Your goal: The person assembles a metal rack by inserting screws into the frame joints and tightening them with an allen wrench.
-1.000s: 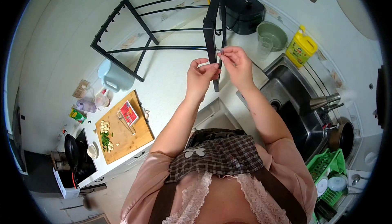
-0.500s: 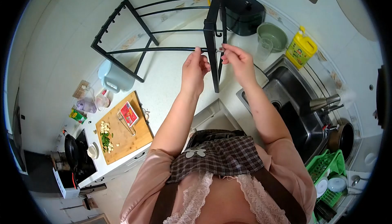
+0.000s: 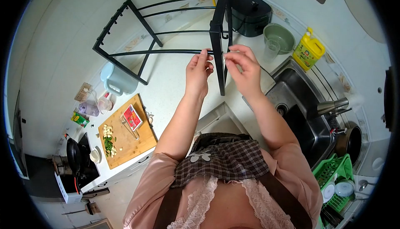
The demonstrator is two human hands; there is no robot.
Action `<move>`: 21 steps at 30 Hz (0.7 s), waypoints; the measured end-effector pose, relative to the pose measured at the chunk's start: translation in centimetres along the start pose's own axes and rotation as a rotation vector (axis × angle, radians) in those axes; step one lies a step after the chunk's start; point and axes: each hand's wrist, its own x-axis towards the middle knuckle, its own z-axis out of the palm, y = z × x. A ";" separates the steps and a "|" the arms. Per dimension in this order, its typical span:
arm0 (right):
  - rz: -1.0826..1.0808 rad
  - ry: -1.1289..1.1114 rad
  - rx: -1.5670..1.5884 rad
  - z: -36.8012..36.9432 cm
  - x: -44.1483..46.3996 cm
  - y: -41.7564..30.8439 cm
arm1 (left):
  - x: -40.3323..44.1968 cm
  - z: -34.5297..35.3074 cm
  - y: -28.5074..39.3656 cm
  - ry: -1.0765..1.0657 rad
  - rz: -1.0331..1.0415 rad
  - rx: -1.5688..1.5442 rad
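Note:
A black metal rack stands on the counter, with side frames joined by several thin rods. My left hand is closed around the end of the front rod, just left of the right side frame. On that frame's outer face, my right hand has its thumb and fingertips pinched at the spot where the rod meets it. A small silver piece that looks like a screw shows at those fingertips, mostly hidden by them.
Left on the counter are a light blue pitcher and a cutting board with chopped food and a red box. To the right are a sink, a green basin, a yellow jug and a dark lidded appliance.
My right hand has turned at the side frame, its fingers shifting around the small silver piece. The right side frame has edged slightly right. My left hand stays on the rod.

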 end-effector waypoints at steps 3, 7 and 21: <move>-0.005 -0.019 -0.035 -0.3 -1.5 0.7 | 0.2 -0.2 -0.4 0.004 0.011 -0.006; 0.300 -0.105 0.012 -0.1 -2.6 1.2 | 0.4 -0.2 -0.7 0.006 0.028 -0.009; 0.759 0.041 0.509 0.1 1.6 2.2 | 0.5 -0.5 -0.7 0.001 0.032 0.026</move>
